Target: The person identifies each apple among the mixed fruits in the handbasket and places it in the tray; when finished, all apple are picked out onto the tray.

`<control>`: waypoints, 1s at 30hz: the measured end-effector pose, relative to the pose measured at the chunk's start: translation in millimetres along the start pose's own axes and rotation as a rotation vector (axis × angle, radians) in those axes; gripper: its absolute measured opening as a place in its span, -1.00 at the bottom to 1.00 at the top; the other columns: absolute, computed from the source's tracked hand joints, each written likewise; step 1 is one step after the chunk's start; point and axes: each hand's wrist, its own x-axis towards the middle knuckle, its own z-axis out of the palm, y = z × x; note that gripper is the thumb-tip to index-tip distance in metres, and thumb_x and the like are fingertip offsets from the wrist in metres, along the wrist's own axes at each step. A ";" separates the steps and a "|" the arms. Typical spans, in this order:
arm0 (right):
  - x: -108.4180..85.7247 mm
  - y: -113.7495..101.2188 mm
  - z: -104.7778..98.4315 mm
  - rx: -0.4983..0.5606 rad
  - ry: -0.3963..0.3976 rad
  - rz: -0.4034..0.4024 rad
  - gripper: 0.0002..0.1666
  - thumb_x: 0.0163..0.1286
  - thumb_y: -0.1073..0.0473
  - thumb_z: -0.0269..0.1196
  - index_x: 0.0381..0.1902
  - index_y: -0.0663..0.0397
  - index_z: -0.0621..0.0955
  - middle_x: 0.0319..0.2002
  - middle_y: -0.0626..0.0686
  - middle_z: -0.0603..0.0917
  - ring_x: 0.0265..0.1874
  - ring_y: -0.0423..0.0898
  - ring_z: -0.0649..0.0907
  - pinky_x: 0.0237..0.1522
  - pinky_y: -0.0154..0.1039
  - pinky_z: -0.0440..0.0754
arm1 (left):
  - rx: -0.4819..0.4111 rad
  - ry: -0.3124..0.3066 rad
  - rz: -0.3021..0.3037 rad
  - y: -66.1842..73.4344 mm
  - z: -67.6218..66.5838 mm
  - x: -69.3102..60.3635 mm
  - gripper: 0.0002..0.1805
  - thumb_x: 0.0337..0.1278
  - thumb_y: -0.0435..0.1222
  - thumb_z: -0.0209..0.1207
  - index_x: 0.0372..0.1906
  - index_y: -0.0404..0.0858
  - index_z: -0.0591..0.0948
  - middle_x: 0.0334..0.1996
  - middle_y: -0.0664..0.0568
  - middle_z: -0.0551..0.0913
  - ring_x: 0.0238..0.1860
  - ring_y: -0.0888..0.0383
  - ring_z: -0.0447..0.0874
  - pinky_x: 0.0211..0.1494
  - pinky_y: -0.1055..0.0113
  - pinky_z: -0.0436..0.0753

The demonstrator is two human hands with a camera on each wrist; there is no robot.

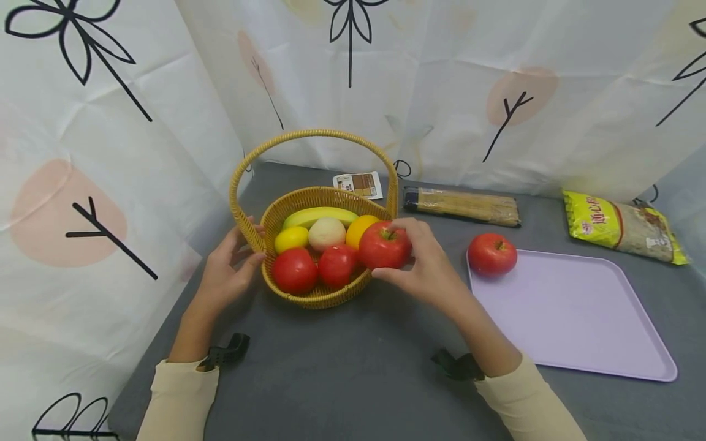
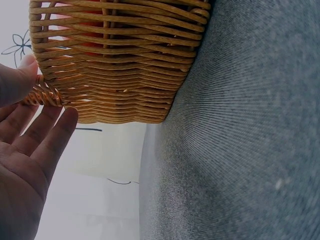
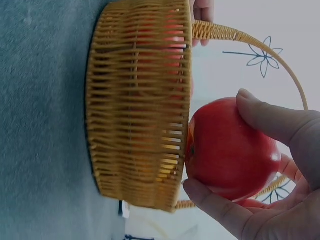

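Observation:
My right hand (image 1: 427,266) grips a red apple (image 1: 385,245) at the right rim of the wicker basket (image 1: 317,301). In the right wrist view the apple (image 3: 232,150) lies between thumb and fingers, against the basket's edge (image 3: 115,100). My left hand (image 1: 226,269) is at the basket's left side, thumb and fingers around the base of its handle; in the left wrist view the hand (image 2: 30,145) has its fingers at the wicker (image 2: 120,65). Inside the basket are two red fruits (image 1: 295,271), a lemon (image 1: 291,239), a pale round item (image 1: 326,234), an orange (image 1: 361,228) and a banana (image 1: 320,216).
Another red apple (image 1: 493,255) sits on the upper left corner of a lilac tray (image 1: 573,318) at the right. Behind are a small packet (image 1: 358,185), a pack of noodles (image 1: 466,206) and a yellow bag (image 1: 623,228). Patterned cloth (image 1: 441,79) hangs behind the grey table.

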 end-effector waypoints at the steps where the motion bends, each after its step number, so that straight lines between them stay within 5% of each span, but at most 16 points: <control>1: -0.4 1.0 -1.3 -0.004 0.003 0.011 -0.15 0.07 0.11 0.58 0.25 -0.05 0.38 0.23 0.11 0.40 0.09 0.05 0.48 -0.10 0.01 0.75 | 0.000 0.000 -0.001 0.0 0.0 0.0 -0.27 0.04 -0.70 0.28 0.37 -0.58 0.31 0.12 -0.41 0.55 0.13 -0.24 0.57 0.09 0.14 0.64; 7: -4.3 8.8 -7.8 -0.011 0.033 0.025 -0.15 0.07 0.19 0.58 0.18 0.04 0.30 0.18 0.17 0.43 -0.03 0.11 0.54 -0.10 0.07 0.74 | -0.013 0.002 0.003 0.3 0.2 0.3 -0.27 0.03 -0.71 0.28 0.36 -0.60 0.30 0.12 -0.44 0.54 0.12 -0.28 0.57 0.12 0.48 0.59; 13: -10.1 17.9 -15.3 -0.035 0.039 0.063 -0.14 0.07 0.20 0.58 0.18 0.05 0.28 0.17 0.20 0.45 -0.06 0.13 0.55 -0.07 0.09 0.72 | -0.001 0.003 -0.003 0.9 0.0 0.5 -0.28 0.04 -0.70 0.28 0.36 -0.59 0.31 0.12 -0.42 0.55 0.12 -0.27 0.57 0.11 0.24 0.63; 26: -23.6 43.0 -27.8 -0.079 0.041 0.122 -0.14 0.12 0.21 0.55 0.19 0.11 0.24 0.08 0.22 0.46 -0.14 0.11 0.50 -0.20 -0.04 0.65 | -0.014 0.004 0.001 -1.3 -0.1 1.1 -0.28 0.04 -0.70 0.28 0.35 -0.59 0.32 0.13 -0.41 0.55 0.12 -0.27 0.57 0.13 0.41 0.61; 30: -26.6 46.9 -34.3 -0.090 0.056 0.157 -0.13 0.14 0.19 0.54 0.22 0.11 0.23 0.13 0.25 0.45 -0.12 0.15 0.50 -0.16 0.01 0.66 | -0.006 0.004 -0.003 -1.6 0.0 1.4 -0.29 0.04 -0.70 0.29 0.35 -0.57 0.33 0.13 -0.40 0.55 0.14 -0.25 0.57 0.13 0.29 0.63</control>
